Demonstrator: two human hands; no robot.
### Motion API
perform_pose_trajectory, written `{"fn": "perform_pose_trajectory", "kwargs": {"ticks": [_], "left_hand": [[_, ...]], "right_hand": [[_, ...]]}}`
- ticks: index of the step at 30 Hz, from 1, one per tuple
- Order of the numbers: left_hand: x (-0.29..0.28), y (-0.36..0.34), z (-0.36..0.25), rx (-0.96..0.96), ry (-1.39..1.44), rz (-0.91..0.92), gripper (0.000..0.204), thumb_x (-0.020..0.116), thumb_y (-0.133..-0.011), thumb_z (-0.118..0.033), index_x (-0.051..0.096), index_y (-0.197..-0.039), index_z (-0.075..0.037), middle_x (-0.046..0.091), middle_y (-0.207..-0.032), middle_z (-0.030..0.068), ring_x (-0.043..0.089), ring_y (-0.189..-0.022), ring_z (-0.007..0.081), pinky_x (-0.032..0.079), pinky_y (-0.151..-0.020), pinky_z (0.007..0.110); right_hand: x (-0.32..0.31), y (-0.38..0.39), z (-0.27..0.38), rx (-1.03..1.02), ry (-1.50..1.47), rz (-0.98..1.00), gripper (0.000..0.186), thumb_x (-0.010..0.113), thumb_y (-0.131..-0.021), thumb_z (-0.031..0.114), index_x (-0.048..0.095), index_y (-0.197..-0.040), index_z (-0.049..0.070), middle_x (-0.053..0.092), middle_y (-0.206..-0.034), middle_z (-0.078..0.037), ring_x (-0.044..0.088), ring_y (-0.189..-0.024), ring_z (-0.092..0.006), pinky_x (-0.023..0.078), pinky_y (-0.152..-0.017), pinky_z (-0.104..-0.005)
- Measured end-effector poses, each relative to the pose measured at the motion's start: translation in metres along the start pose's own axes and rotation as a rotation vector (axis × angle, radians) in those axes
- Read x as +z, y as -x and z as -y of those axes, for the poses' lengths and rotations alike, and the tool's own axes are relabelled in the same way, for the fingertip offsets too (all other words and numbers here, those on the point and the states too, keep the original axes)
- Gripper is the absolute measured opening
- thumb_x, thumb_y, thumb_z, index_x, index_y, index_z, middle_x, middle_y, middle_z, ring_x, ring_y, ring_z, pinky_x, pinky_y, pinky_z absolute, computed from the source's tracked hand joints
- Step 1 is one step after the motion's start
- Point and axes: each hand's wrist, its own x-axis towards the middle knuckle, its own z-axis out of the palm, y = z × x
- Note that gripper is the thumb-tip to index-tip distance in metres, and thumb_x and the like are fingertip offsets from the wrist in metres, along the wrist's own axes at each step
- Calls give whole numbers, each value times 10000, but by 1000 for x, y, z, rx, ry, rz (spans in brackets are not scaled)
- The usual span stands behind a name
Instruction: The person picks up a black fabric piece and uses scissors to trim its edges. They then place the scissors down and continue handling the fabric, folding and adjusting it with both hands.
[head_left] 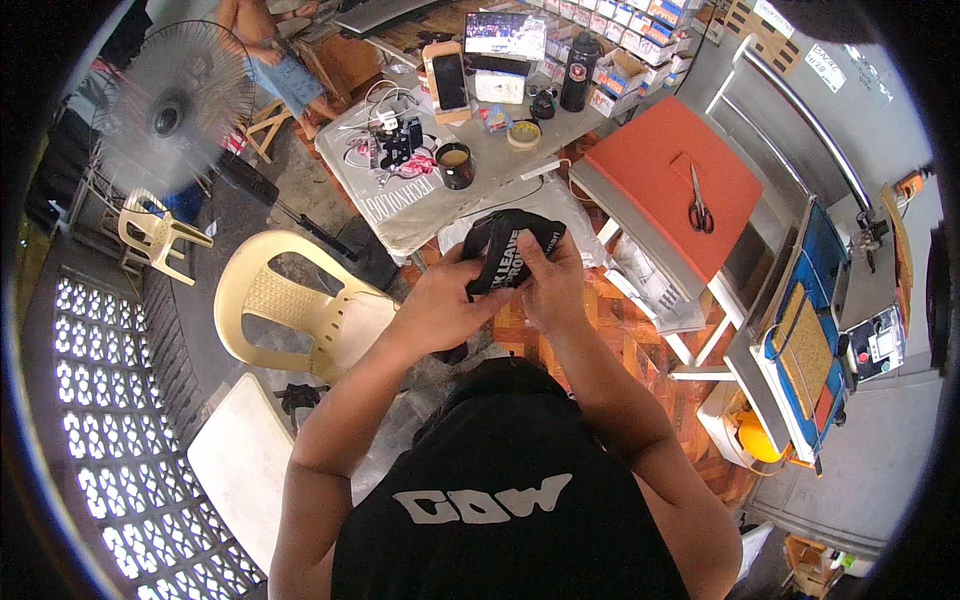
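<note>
Between my two hands, in front of my chest, is a black piece of folded cloth (488,238) with white lettering. My left hand (437,300) grips its lower left side, fingers partly behind it. My right hand (553,290) pinches the right side, its thumb pressed on the front face. How the cloth is folded underneath is hidden by my fingers. Just beyond it stands a grey table (405,225) with a dark mug (455,168) near its front edge. To the right, scissors (700,205) lie on an orange-red sheet (650,165), out of my grip.
A roll of tape (524,134), a phone (449,82) on a wooden stand, a black tumbler (579,72) and tangled cables share the table. A standing fan (170,115) and cream plastic chair (325,325) are at left. Another person's legs (292,85) show at the far left.
</note>
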Motion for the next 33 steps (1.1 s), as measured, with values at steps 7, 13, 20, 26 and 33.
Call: {"fn": "perform_pose_trajectory", "kwargs": {"ticks": [7, 13, 20, 26, 33], "left_hand": [[0, -6, 1, 79, 135, 44, 311, 780, -864, -128, 703, -1148, -25, 650, -1176, 154, 655, -1041, 261, 510, -911, 365], [2, -8, -6, 54, 94, -126, 354, 811, -814, -180, 726, -1121, -26, 682, -1132, 212, 678, -1052, 375, 533, -886, 410], [-9, -4, -24, -140, -36, 70, 380, 809, -795, -230, 736, -1114, -35, 685, -1154, 243, 697, -1033, 400, 547, -892, 444], [-9, -9, -24, -257, -65, 34, 458, 830, -756, -247, 692, -1143, -45, 735, -952, 193, 737, -886, 304, 558, -795, 398], [-2, -10, -26, -268, -154, 46, 527, 835, -753, -248, 658, -1204, -41, 740, -1012, 191, 738, -958, 308, 561, -849, 406]], "right_hand": [[-2, -6, 3, -111, 113, 67, 256, 711, -982, 155, 571, -1141, 13, 695, -1019, -63, 669, -853, -109, 576, -764, -269], [2, -9, 7, -94, 24, 3, 261, 722, -974, 149, 559, -1128, 15, 683, -1007, -55, 666, -817, -104, 575, -706, -249], [0, -10, 10, -208, 89, 34, 271, 731, -964, 134, 554, -1128, 10, 680, -994, -56, 665, -830, -96, 583, -702, -249], [0, -4, 9, -207, 245, 86, 310, 747, -945, 113, 532, -1137, 0, 676, -1001, -79, 675, -810, -112, 601, -677, -269], [1, -5, 13, -121, 104, 150, 365, 743, -936, 96, 494, -1185, -4, 669, -1023, -107, 702, -831, -169, 651, -613, -342]]}}
